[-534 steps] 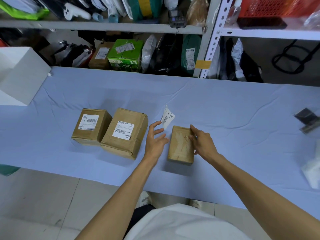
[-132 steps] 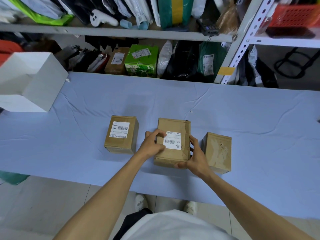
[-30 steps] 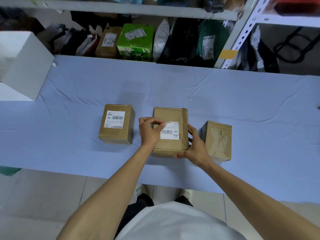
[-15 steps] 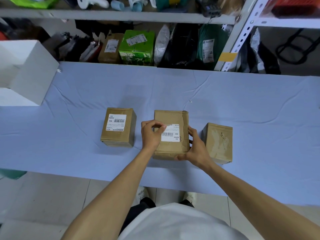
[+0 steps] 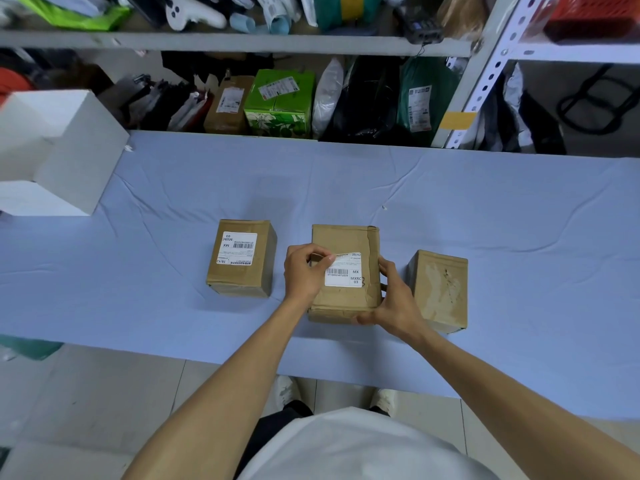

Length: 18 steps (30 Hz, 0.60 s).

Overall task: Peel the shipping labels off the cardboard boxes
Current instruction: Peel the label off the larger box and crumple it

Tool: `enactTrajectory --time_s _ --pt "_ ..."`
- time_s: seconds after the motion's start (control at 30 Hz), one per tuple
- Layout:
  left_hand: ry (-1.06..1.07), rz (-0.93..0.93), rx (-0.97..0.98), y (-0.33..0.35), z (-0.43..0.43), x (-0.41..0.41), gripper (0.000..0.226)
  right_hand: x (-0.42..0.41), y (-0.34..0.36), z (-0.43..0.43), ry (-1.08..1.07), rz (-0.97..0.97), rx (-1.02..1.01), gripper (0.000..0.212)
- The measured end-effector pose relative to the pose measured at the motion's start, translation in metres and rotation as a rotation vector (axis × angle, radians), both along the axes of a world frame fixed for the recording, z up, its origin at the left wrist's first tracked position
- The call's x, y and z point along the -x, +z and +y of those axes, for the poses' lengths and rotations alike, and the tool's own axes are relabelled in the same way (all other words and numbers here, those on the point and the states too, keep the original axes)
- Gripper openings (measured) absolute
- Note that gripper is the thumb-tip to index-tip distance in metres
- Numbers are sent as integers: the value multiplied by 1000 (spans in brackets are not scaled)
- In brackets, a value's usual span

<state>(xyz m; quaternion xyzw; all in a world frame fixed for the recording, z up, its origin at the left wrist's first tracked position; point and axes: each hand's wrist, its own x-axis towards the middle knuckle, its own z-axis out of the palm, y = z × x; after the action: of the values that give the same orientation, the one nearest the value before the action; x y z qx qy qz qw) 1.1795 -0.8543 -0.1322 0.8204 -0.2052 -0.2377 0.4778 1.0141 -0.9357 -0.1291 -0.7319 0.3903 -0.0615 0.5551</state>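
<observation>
White fabric of the person's shirt (image 5: 363,448) fills the bottom edge, cut off by the frame; dark trousers and pale shoes show beneath the table edge, only partly visible.

Both forearms extend to the middle box (image 5: 346,306), which sits near the front edge of the blue cloth (image 5: 485,216) covering the table. The left hand (image 5: 304,271) is closed in a pinch on the upper left corner of the middle label (image 5: 343,270); that corner is lifted and curled back, while the rest of the label lies flat on the box top. The fingertips hide the exact peel line. The right hand (image 5: 394,303) is wrapped around the box's right side and near right corner, thumb at the front edge, fingers on the side face, gripping the box. Its palm side is hidden.

Just right of that hand stands the right box (image 5: 440,292), apart from the middle box. Its top bears no label, only pale torn patches. To the left, apart from the left hand, stands the left box (image 5: 242,258), with the left label (image 5: 237,248) flat and whole on top; its small print is hard to read.

Farther left, a white box (image 5: 65,150) rests on the cloth, cut off by the frame edge.

Beyond the table, the shelving (image 5: 474,67) holds a green carton (image 5: 280,103), a brown parcel (image 5: 227,105) and dark bags; most contents overlap and cannot be identified.
</observation>
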Motion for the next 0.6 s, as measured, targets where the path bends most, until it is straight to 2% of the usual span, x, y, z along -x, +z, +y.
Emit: enactTrajectory --time_s 0.6 --pt "-51 34 27 10 4 4 5 0 1 -1 12 22 27 114"
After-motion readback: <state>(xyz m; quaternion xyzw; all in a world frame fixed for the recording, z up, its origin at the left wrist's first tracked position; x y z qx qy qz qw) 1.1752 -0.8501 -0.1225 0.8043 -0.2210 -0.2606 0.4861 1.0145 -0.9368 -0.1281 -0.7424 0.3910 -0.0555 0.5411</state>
